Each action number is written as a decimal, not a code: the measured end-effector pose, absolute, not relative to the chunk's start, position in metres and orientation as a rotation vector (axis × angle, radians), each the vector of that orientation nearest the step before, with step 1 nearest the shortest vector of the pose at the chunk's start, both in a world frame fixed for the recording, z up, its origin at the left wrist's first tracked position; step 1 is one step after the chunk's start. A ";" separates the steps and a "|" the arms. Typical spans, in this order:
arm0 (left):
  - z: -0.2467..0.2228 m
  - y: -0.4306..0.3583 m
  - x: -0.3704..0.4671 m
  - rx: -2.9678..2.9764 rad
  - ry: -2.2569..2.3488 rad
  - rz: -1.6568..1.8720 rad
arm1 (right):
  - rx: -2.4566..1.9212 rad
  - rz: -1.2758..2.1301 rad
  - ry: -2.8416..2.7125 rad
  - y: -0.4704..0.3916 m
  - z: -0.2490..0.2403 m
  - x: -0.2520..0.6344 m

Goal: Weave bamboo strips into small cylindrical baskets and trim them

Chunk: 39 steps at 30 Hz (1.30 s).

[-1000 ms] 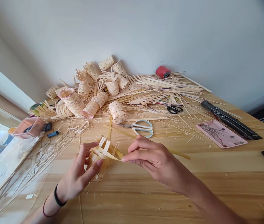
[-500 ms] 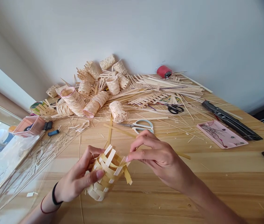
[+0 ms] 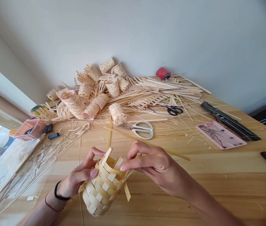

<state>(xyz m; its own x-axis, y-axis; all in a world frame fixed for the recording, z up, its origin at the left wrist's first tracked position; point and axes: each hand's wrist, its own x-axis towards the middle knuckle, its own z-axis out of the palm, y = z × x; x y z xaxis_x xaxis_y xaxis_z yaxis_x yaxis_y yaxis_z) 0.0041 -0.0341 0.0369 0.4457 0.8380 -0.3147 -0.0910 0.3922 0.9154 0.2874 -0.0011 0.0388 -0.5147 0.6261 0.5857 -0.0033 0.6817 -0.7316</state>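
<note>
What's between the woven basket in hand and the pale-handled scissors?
In the head view, a long yellowish strip lies on the table between them; part of the right hand is there too.

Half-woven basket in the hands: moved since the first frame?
Yes. The half-woven basket is now nearer the person and farther from the white-handled scissors, which lie in about the same spot.

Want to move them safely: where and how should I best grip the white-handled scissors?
Probably grip the white-handled scissors by the handle loops, coming from above and the right. They lie flat, loops to the right, with the blades pointing left, so that approach should avoid the tips.
</note>
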 end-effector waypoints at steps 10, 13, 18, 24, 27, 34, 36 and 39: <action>0.035 -0.027 0.001 1.119 0.913 0.755 | -0.549 0.862 -2.008 -0.001 0.038 0.284; 0.034 -0.027 -0.001 1.324 0.973 0.744 | -0.566 0.820 -2.004 -0.001 0.035 0.282; 0.028 -0.033 -0.001 1.781 1.189 0.976 | -0.622 0.723 -1.979 0.000 0.032 0.282; 0.024 -0.040 0.005 2.360 1.034 0.952 | -0.712 0.764 -1.885 -0.002 0.028 0.277; 0.024 -0.040 0.010 2.341 1.139 0.865 | -0.843 0.825 -1.784 -0.003 0.026 0.272; 0.028 -0.036 0.009 2.253 1.146 0.788 | -0.878 0.848 -1.754 -0.002 0.030 0.272; 0.030 -0.035 0.008 2.240 1.141 0.776 | -0.864 0.869 -1.765 -0.001 0.032 0.275; 0.029 -0.034 0.006 2.183 1.145 0.760 | -0.871 0.930 -1.810 0.000 0.035 0.279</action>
